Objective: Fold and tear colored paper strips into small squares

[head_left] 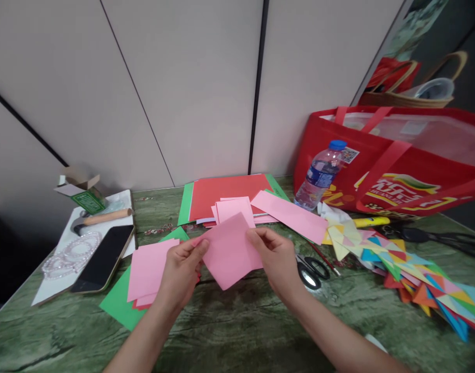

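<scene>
A square of pink paper (233, 254) is held up above the table, one corner pointing down toward me. My left hand (185, 267) pinches its left edge between thumb and fingers. At its right edge, my right hand (274, 259) grips it the same way. Behind the held sheet lie several smaller pink paper pieces (235, 206). Left of my left hand, pink squares (149, 269) are stacked on a green sheet (119, 300). Scissors (313, 270) rest on the table just beyond my right hand, their blades partly hidden.
Red and green sheets (229, 191) lie at the back, beside a pink strip (290, 215). A water bottle (321, 176) stands before a red bag (393, 166). Folded colourful paper pieces (416, 269) cover the right side. A phone (105, 259), hammer-like tool (105, 216) and small box (85, 197) sit left.
</scene>
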### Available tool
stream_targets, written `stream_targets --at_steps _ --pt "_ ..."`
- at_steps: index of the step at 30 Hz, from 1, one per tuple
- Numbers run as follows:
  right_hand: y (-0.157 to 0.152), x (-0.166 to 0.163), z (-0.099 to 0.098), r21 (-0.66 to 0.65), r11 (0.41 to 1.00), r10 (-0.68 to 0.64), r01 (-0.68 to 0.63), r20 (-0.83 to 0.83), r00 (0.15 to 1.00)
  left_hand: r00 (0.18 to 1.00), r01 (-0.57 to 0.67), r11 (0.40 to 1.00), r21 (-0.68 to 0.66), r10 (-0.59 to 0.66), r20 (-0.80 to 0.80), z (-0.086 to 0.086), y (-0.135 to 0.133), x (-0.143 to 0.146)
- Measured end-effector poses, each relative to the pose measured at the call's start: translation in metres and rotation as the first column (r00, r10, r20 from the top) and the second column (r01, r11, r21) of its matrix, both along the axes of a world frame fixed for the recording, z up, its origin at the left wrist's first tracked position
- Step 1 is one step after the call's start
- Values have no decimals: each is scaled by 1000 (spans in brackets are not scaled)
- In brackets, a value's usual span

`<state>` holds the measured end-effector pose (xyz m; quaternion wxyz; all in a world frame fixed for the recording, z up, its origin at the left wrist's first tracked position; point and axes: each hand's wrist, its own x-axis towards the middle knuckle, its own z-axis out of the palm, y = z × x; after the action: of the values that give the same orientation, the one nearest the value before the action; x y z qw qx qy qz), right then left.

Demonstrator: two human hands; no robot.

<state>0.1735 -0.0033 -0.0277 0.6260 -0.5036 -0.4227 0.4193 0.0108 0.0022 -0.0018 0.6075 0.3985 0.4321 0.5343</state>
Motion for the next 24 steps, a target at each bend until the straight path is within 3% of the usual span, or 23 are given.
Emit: stream_targets --at_steps 4,11,21,24 --pt "0 0 -1 -8 1000 3 -4 -18 1000 999 44 998 -38 -44 7 4 0 0" --pt "1 1 -3 -16 1000 14 -16 -71 997 999 30 999 10 -31 42 5 2 -2" --pt "-1 -2 -1 -18 1000 22 -23 -62 998 995 -93 993 67 90 44 2 1 -2" --pt "0 -2 -2 -14 1000 5 -7 -90 996 996 -78 997 28 77 44 1 1 0"
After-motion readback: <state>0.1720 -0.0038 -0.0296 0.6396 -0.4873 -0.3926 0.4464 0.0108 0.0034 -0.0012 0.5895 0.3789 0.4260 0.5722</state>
